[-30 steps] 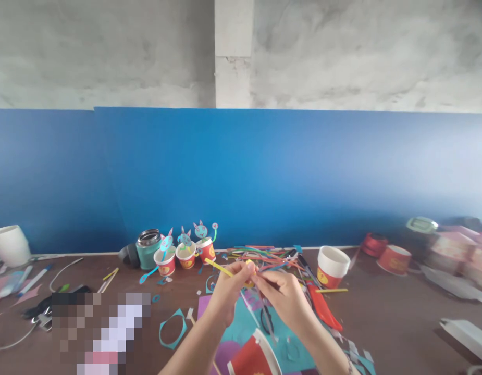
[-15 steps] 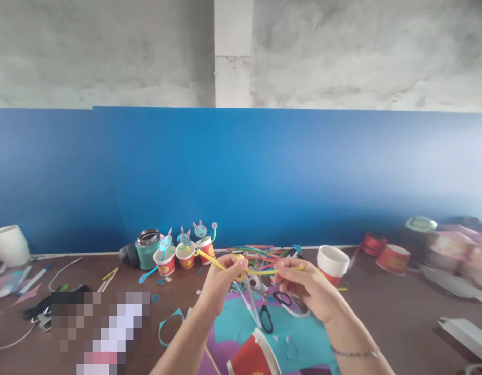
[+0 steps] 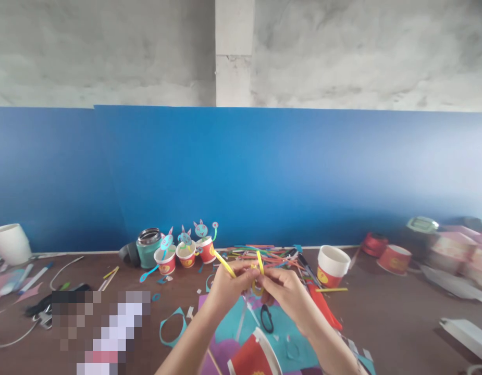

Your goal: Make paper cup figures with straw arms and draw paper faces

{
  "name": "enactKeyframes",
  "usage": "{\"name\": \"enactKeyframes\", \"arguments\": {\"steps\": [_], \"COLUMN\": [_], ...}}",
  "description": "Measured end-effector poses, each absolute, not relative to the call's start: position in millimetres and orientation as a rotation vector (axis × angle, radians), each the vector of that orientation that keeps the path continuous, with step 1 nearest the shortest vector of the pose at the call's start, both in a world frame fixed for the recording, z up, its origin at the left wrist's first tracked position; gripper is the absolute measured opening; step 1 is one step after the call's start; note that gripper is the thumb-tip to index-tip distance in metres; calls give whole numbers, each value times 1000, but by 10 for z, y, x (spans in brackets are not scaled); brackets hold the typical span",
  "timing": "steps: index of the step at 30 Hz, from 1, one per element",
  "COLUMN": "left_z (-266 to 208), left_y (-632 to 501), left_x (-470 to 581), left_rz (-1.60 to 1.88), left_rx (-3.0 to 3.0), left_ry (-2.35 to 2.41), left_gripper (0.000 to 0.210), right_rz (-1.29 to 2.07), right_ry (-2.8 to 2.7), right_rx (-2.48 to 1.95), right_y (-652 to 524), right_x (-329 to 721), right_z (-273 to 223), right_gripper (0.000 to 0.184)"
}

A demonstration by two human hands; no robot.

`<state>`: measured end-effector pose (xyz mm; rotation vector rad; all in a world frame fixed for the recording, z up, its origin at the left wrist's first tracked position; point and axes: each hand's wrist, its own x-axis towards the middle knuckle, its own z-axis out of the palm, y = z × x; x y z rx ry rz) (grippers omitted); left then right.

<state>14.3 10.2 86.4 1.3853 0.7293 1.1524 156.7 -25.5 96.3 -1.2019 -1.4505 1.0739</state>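
Yellow strip [image 3: 225, 264], thin and bendy, is pinched between both hands just above the brown surface [image 3: 389, 317]: the left hand [image 3: 227, 286] has its fingers closed on the end slanting up to the left, the right hand [image 3: 285, 294] has its fingers closed on the short upright end, with a small loop hanging between them. Three decorated cups [image 3: 186, 254] with paper animal faces stand finished by the blue board. A plain white cup [image 3: 331, 266], scissors [image 3: 266, 317], a heap of loose coloured strips [image 3: 264, 254] and teal paper [image 3: 291, 338] lie unused, so the bending looks only partly done.
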Motion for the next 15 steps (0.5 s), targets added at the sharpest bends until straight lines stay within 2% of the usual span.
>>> {"name": "enactKeyframes", "arguments": {"steps": [6,12,15], "left_z": [876,897,888], "left_y": [84,55,44], "left_x": [134,140,138], "left_rz": [1156,1116,1075], "left_rx": [1440,1440,1470], "left_ry": [730,763,780], "left_gripper": [44,44,59], "right_rz": [1134,1331,1332], "right_ry": [-1361,-1264,-1262], "right_rx": [-1154,-1061,-1082], "right_y": [-268,-309,-307], "right_x": [1605,1632,1613], "right_z": [1032,1051,1029], "right_gripper": [35,26,32]}}
